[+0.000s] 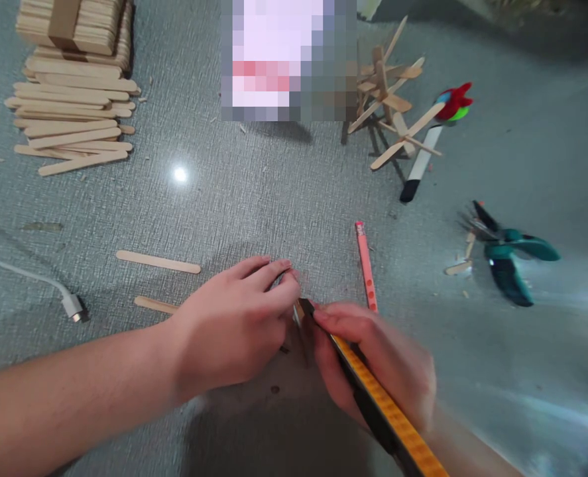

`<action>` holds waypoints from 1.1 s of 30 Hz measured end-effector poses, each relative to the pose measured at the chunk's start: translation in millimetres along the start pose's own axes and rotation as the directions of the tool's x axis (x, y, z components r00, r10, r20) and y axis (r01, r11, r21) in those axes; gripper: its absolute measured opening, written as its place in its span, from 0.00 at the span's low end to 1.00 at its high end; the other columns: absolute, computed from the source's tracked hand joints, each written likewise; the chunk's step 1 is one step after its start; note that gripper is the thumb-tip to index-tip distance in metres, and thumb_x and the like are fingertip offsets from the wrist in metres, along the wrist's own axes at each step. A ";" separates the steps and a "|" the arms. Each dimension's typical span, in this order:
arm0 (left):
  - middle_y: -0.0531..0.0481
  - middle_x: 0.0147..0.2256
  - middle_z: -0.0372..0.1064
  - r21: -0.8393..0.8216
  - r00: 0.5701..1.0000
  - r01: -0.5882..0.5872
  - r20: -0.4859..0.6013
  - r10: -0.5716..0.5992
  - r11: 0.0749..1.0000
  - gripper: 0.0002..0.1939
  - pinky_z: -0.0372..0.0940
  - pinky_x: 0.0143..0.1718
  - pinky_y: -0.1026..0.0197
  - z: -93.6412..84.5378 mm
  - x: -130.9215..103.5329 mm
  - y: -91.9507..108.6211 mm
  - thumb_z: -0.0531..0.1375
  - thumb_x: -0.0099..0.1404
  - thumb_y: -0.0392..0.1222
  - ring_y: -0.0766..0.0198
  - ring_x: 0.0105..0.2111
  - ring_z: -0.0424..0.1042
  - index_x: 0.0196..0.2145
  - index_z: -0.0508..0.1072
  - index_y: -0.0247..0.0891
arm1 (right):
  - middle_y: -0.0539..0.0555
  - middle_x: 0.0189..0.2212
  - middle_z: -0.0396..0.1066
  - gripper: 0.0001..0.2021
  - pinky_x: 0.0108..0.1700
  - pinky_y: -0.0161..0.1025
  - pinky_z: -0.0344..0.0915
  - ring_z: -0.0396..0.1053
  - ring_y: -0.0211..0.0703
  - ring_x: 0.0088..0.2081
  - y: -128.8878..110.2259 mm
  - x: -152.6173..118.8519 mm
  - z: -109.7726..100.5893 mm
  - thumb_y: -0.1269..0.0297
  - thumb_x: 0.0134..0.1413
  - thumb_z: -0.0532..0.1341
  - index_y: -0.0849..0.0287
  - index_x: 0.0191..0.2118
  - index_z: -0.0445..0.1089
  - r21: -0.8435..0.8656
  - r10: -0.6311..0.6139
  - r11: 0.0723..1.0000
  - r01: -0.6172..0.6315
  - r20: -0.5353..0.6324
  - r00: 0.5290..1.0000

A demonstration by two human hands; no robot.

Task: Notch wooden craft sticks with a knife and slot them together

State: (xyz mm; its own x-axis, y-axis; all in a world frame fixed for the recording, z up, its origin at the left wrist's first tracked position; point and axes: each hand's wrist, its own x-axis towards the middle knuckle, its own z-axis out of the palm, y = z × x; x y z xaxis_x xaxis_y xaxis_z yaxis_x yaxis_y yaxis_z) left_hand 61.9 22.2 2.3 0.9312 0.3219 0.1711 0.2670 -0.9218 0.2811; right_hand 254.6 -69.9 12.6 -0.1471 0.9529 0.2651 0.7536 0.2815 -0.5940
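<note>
In the head view my right hand (373,358) is wrapped round a yellow and black utility knife (368,391). The knife's tip end points up and left, right by the fingertips of my left hand (238,318). Those left fingers are curled and pinched low over the table; what they hold, if anything, is hidden. A craft stick (157,262) lies just beyond my left wrist. Part of a second craft stick (154,305) shows from under that hand. Past my right hand lies a pink pencil (365,258), its lower end covered.
Loose craft sticks (75,122) and a banded bundle (89,23) lie at the far left. A stick structure (386,86) stands at the back right, by a white marker (423,162). Teal-handled pliers (507,245) rest at right. A white cable (40,278) comes in from the left.
</note>
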 end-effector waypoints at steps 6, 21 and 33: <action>0.38 0.52 0.72 -0.010 1.000 -0.003 0.011 0.003 1.000 0.14 0.66 0.60 0.51 1.4 0.5 -0.1 0.53 0.70 0.36 0.49 0.57 0.69 0.44 0.77 0.28 | 0.51 0.32 0.75 0.12 0.32 0.35 0.75 0.76 0.40 0.31 -2.3 -1.3 0.7 0.79 0.55 0.59 0.55 0.41 0.68 0.015 0.011 1.000 -0.011 -0.013 1.000; 0.38 0.49 0.74 -0.018 0.998 0.017 -0.060 -0.018 1.000 0.13 0.69 0.58 0.52 1.6 2.1 1.0 0.56 0.68 0.34 0.48 0.55 0.71 0.42 0.79 0.27 | 0.52 0.33 0.76 0.09 0.34 0.32 0.74 0.76 0.37 0.31 -1.4 -6.1 2.3 0.78 0.55 0.61 0.58 0.39 0.69 0.013 0.010 1.000 -0.010 -0.044 0.999; 0.38 0.46 0.75 -0.016 0.993 0.036 -0.108 -0.037 0.999 0.12 0.70 0.57 0.51 4.5 5.5 4.0 0.57 0.66 0.34 0.47 0.52 0.74 0.42 0.79 0.25 | 0.52 0.34 0.77 0.10 0.34 0.35 0.76 0.77 0.39 0.31 -0.9 -11.5 0.9 0.77 0.56 0.60 0.55 0.41 0.69 -0.018 0.019 1.000 -0.020 -0.027 0.999</action>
State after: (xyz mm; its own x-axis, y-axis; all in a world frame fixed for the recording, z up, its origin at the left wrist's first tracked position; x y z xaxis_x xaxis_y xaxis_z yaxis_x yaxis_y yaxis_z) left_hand 69.2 19.3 0.1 0.8884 0.3774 0.2614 0.2960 -0.9061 0.3021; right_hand 255.0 -81.1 9.4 -0.1152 0.9548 0.2741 0.7680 0.2607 -0.5850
